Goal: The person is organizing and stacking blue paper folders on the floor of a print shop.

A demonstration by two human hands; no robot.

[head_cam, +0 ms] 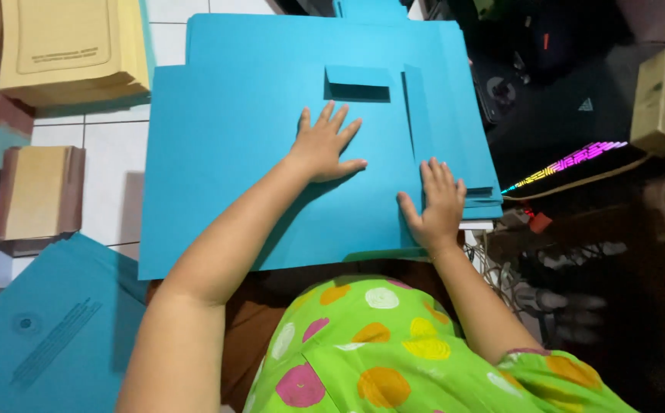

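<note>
Nearest us, bottom left, there's a blue folder (49, 336) with a dark printed block and a round mark on its cover, lying skewed on the white tile floor (110, 176). Right in front we've got both hands flat on the big blue card sheet (225, 153), left hand (323, 145) fingers spread wide, right hand (436, 203) pressing near the right edge, neither gripping anything; the sheet's long axis runs side to side, small folded flap (357, 81) up top. Farther back left sits a stack of yellow folders (68, 50) with a dark printed frame.
</note>
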